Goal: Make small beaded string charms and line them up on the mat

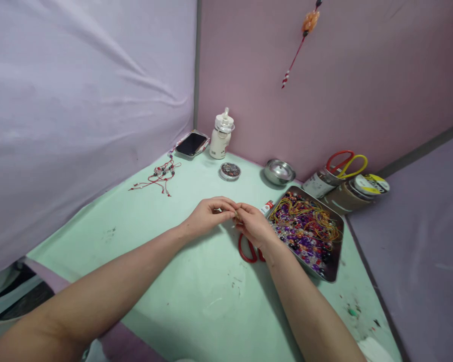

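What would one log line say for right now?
left hand: pinching | right hand: pinching | between hands: tiny thing, unclear | near right hand: red scissors handle, bead tray

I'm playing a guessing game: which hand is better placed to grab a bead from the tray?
Probably the right hand: it is nearer the tray, while the left hand is farther off. Both meet at something tiny, so the right may need freeing first.

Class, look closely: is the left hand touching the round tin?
Apart. The head view shows a strip of green tabletop between the left hand and the round tin.
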Demonstrator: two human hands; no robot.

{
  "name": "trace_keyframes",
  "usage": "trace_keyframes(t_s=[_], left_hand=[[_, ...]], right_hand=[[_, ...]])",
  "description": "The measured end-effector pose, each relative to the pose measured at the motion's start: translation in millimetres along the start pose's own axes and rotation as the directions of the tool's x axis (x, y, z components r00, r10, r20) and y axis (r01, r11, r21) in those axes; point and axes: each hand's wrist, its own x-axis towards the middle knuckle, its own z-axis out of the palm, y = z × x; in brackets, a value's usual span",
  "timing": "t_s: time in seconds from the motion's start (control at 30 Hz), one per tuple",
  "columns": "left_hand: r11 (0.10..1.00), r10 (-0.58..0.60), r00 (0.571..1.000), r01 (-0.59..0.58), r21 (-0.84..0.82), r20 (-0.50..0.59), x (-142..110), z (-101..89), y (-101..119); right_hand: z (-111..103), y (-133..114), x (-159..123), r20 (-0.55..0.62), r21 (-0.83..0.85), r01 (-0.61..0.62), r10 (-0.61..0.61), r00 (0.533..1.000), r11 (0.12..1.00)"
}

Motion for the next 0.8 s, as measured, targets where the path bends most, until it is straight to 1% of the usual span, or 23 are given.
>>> trace_keyframes(t_s=[0.1,0.2,0.3,0.37,0.43,0.5,0.67,0.73,0.8], left_hand=[[0.997,-0.05,0.999,0.051,-0.059,0.014,0.3,-0.5,2.3],[0.993,-0.109,0.994,0.109,-0.05,-0.006,1.4,-1.1,3.3],[0.99,-0.144,0.987,0.143,-0.017,-0.073,3.0,-2.0,0.6],[0.987,-0.158,0.98,0.16,0.008,-0.123,4.0,-2.8,-2.2],[0.985,-0.156,0.974,0.166,0.048,-0.165,4.5,-3.4,-4.4],[0.983,-0.134,0.973,0.154,0.095,-0.189,4.3,-3.5,-5.3],[0.984,-0.07,0.974,0.103,0.145,-0.216,3.3,-1.7,-5.6],[0.983,-0.058,0.972,0.094,0.155,-0.228,3.4,-1.2,-5.9],[0.982,-0.061,0.97,0.1,0.159,-0.235,3.8,-1.2,-5.6]], right_hand=[[-0.8,-1.2,-1.7,0.063,0.007,-0.01,0.01,0.998,1.0],[-1.5,-1.7,-1.4,0.078,-0.043,-0.005,0.009,0.997,0.999],[-1.4,-1.6,0.3,-0.011,-0.079,0.045,-0.046,0.999,0.996],[-0.6,-1.7,1.2,-0.088,-0.062,0.082,-0.088,0.992,0.995],[0.9,-2.3,0.9,-0.129,-0.028,0.108,-0.11,0.986,0.994],[3.2,-3.1,-0.6,-0.131,-0.009,0.128,-0.128,0.983,0.992],[8.3,-2.7,-4.0,-0.061,-0.003,0.113,-0.113,0.992,0.994],[8.1,-1.2,-3.2,-0.049,-0.03,0.124,-0.125,0.991,0.992],[6.7,0.3,-1.7,-0.072,-0.121,0.18,-0.189,0.979,0.976]])
